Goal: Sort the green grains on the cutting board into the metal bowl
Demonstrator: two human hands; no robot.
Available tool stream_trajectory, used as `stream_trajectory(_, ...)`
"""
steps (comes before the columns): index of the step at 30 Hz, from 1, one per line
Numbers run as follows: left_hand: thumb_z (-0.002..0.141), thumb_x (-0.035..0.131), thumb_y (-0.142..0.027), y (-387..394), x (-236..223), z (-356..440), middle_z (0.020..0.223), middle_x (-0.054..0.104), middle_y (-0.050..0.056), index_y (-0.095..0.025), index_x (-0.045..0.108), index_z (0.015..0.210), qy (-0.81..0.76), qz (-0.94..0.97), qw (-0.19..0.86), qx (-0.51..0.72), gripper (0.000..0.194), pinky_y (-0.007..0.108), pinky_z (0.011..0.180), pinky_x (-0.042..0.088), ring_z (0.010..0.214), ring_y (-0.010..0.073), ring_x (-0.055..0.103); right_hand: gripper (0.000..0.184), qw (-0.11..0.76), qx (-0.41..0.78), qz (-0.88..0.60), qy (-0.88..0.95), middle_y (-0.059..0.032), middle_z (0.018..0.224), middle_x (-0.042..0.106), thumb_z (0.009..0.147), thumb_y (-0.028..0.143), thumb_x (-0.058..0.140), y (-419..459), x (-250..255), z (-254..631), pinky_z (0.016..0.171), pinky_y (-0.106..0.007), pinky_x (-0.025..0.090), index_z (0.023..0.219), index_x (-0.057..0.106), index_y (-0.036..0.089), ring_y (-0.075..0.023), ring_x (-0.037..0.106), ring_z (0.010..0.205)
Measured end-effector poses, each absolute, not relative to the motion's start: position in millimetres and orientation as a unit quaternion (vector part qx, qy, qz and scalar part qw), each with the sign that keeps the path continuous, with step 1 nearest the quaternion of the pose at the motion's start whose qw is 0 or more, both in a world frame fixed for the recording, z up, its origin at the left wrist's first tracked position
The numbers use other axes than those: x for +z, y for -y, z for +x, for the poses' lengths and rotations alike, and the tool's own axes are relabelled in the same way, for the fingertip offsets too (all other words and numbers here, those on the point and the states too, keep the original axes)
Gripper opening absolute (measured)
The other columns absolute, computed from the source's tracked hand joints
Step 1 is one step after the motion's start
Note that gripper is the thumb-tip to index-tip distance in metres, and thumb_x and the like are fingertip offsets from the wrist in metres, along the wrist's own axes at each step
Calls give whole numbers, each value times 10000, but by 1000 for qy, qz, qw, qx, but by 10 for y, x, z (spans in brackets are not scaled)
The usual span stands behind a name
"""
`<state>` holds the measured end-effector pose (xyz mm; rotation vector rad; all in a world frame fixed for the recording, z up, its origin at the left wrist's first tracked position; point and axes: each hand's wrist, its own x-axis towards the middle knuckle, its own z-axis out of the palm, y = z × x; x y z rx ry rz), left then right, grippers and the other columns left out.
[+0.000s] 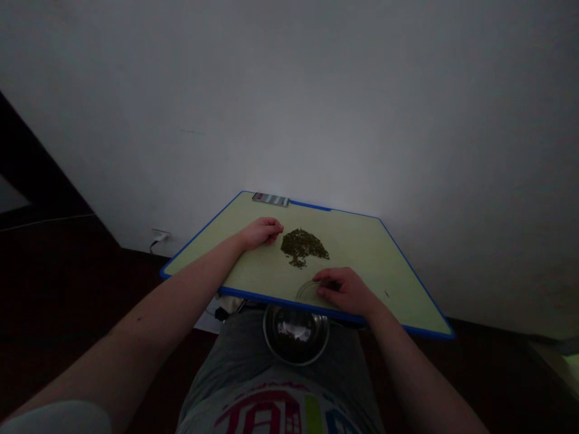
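Observation:
A heap of small green-brown grains [302, 246] lies on a pale green board with a blue rim [393, 259]. My left hand [262, 232] rests on the board just left of the heap, fingers curled loosely with the tips near the grains. My right hand [346, 289] lies near the board's front edge, below the heap, fingers curled beside a faint round clear lid or dish [310, 291]. What the fingers pinch, if anything, is too small to see. A shiny steel bowl [296, 334] sits in my lap under the board's front edge.
A small striped flat object [270, 199] lies at the board's far edge. A white wall fills the background. A socket with a plug [159, 237] shows low on the wall at left. The floor around is dark.

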<state>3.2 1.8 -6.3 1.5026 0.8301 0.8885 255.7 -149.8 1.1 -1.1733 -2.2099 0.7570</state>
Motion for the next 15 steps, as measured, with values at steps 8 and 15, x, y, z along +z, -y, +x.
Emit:
stream_trajectory(8,697,595,-295,-29,-76,26,464,467,-36,-138,496,649,-345,646,566,379,192,196,382,275,379,52,404,227,289,244,-465,801,-13,695,627,738,244,558,1472,20,2542,564,-233,424,947,618,178,-120,545,595)
stream_trajectory(15,703,590,-297,-27,-67,24,468,472,-35,-136,499,655,-347,650,560,378,191,199,388,280,381,50,408,217,317,122,-548,765,1,626,599,754,273,527,1396,10,2537,544,-236,390,930,605,176,-114,510,533)
